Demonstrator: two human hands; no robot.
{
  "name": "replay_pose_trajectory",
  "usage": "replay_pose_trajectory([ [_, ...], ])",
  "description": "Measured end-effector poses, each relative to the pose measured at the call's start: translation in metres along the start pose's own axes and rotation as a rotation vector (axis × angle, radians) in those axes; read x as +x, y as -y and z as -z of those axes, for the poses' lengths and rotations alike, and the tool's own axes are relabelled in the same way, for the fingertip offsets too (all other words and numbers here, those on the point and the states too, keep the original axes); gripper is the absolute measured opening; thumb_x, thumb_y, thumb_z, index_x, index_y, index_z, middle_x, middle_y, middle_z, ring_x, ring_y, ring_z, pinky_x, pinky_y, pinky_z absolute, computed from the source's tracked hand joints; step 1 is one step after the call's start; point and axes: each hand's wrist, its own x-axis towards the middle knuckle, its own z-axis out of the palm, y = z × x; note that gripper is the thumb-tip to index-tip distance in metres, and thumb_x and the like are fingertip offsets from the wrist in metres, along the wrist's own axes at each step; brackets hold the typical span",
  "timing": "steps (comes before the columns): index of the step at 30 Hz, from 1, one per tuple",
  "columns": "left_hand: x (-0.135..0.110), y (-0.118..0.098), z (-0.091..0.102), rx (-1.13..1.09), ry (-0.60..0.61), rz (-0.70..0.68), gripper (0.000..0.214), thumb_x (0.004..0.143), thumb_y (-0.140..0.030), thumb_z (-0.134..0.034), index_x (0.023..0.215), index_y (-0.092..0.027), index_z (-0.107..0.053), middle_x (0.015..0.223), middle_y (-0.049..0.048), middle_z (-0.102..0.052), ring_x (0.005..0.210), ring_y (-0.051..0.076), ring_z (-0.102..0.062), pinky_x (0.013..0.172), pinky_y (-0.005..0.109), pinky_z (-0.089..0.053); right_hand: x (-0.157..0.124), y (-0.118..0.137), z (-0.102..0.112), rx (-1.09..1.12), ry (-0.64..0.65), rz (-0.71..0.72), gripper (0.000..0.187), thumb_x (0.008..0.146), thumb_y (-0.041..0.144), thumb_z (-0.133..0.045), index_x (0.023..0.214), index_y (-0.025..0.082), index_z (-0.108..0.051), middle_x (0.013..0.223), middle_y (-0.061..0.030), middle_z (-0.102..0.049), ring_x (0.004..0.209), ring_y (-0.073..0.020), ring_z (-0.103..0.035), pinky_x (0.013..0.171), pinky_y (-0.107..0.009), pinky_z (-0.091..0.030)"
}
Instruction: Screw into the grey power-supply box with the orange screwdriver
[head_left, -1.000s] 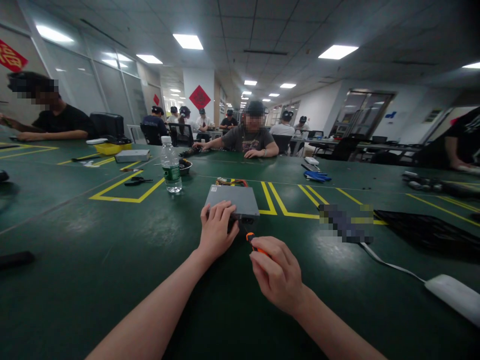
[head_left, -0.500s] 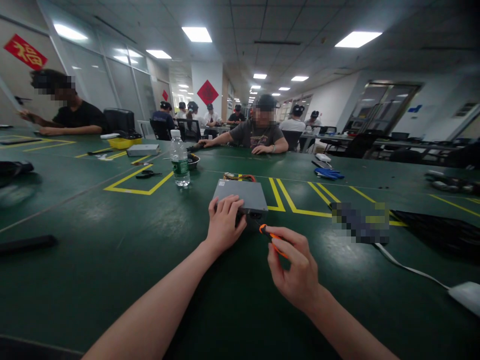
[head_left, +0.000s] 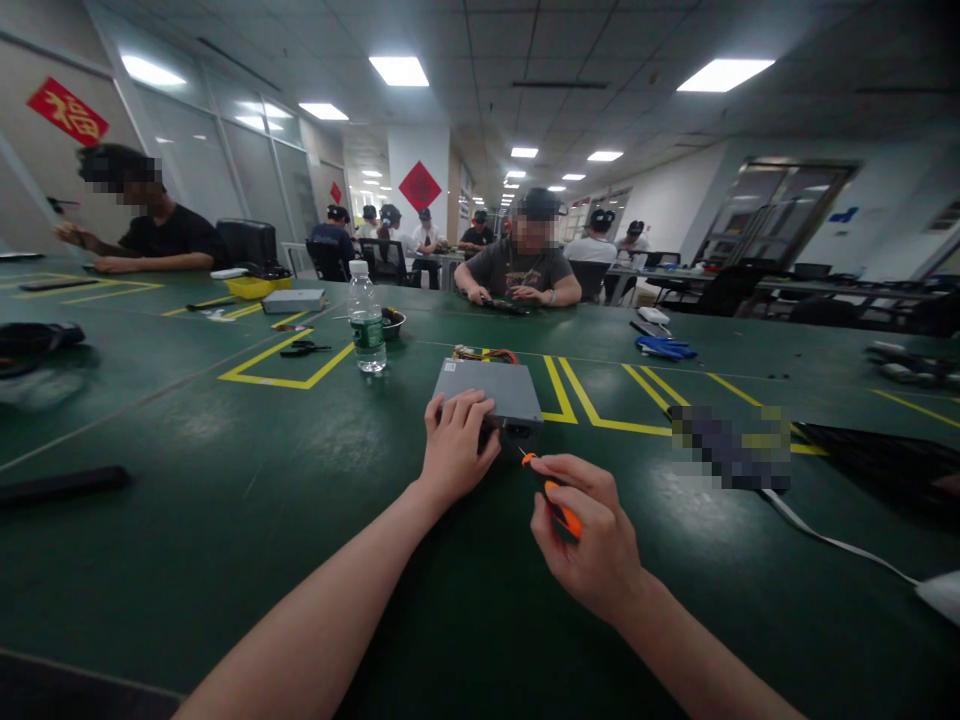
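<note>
A grey metal computer power supply [head_left: 504, 388] lies on the green table in front of me, its socket side facing me and a bundle of coloured wires at its far side. My left hand [head_left: 459, 445] grips its near left corner, fingers over the top and thumb by the front face. In my right hand [head_left: 589, 530] is an orange and black screwdriver [head_left: 568, 518], held between thumb and fingers. Its thin tip points at the power supply's front and appears just short of it. Fine detail on that front face is too dark to make out.
A water bottle [head_left: 367, 325] stands beyond my left hand, near a metal bowl [head_left: 394, 322] and black pliers [head_left: 304, 348]. Blue gloves [head_left: 666, 348] lie far right. A co-worker [head_left: 525, 265] sits opposite, holding a dark object.
The screwdriver has drawn back slightly, and more of its tip shows. My left hand stays on the power supply. The co-worker opposite has pulled an outstretched arm in. The view has shifted slightly.
</note>
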Motion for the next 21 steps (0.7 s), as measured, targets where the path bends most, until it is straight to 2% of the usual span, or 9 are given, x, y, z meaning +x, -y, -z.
replay_pose_trajectory([
  [4, 0.0000, 0.0000, 0.0001, -0.001, 0.004, -0.002, 0.029, 0.081, -0.030, -0.051, 0.110, -0.025, -0.050, 0.120, 0.0030, -0.055, 0.117, 0.020, -0.043, 0.106, 0.042, -0.017, 0.0042, 0.0011, 0.0054, -0.074, -0.011, 0.091, 0.022, 0.077, 0.016, -0.057, 0.095, 0.021, -0.046, 0.103, -0.0096, -0.050, 0.096, -0.0228, -0.053, 0.073, -0.042, -0.051],
  [7, 0.0001, -0.0001, -0.0001, 0.003, 0.000, -0.003, 0.030, 0.080, -0.030, -0.051, 0.110, -0.025, -0.050, 0.120, 0.0035, -0.055, 0.116, 0.020, -0.044, 0.106, 0.042, -0.018, 0.0054, 0.0033, 0.0064, -0.073, -0.008, 0.079, 0.022, 0.079, 0.013, -0.055, 0.097, 0.021, -0.046, 0.094, -0.0074, -0.053, 0.087, -0.0194, -0.056, 0.069, -0.036, -0.052],
  [11, -0.0001, -0.0001, 0.0003, 0.003, 0.004, -0.012, 0.030, 0.081, -0.030, -0.050, 0.110, -0.024, -0.051, 0.120, 0.0048, -0.055, 0.117, 0.021, -0.044, 0.105, 0.043, -0.017, 0.0029, 0.0043, 0.0035, 0.044, 0.024, 0.036, 0.028, 0.081, 0.008, -0.049, 0.106, 0.020, -0.043, 0.106, -0.0089, -0.057, 0.099, -0.0187, -0.057, 0.076, -0.034, -0.053],
  [15, -0.0003, 0.0002, 0.0008, 0.008, 0.006, -0.013, 0.030, 0.081, -0.029, -0.050, 0.110, -0.024, -0.050, 0.120, 0.0039, -0.055, 0.117, 0.020, -0.043, 0.106, 0.042, -0.016, 0.0001, 0.0022, 0.0005, 0.028, 0.087, 0.049, 0.027, 0.081, 0.009, -0.045, 0.105, 0.021, -0.044, 0.124, -0.0123, -0.044, 0.115, -0.0236, -0.047, 0.085, -0.043, -0.049],
  [17, -0.0003, 0.0005, 0.0008, 0.005, 0.013, -0.012, 0.030, 0.081, -0.030, -0.050, 0.111, -0.024, -0.049, 0.120, 0.0036, -0.055, 0.118, 0.020, -0.043, 0.106, 0.042, -0.016, 0.0004, 0.0017, 0.0000, -0.025, 0.073, 0.052, 0.021, 0.080, 0.012, -0.050, 0.099, 0.022, -0.046, 0.124, -0.0112, -0.039, 0.116, -0.0262, -0.044, 0.086, -0.047, -0.048],
  [21, -0.0004, 0.0008, 0.0004, -0.001, 0.015, -0.009, 0.030, 0.081, -0.030, -0.050, 0.111, -0.024, -0.049, 0.121, 0.0036, -0.054, 0.118, 0.020, -0.042, 0.106, 0.042, -0.015, 0.0025, 0.0029, 0.0001, -0.085, 0.053, 0.142, 0.026, 0.079, 0.010, -0.055, 0.099, 0.023, -0.047, 0.109, -0.0076, -0.045, 0.103, -0.0210, -0.051, 0.077, -0.038, -0.053],
])
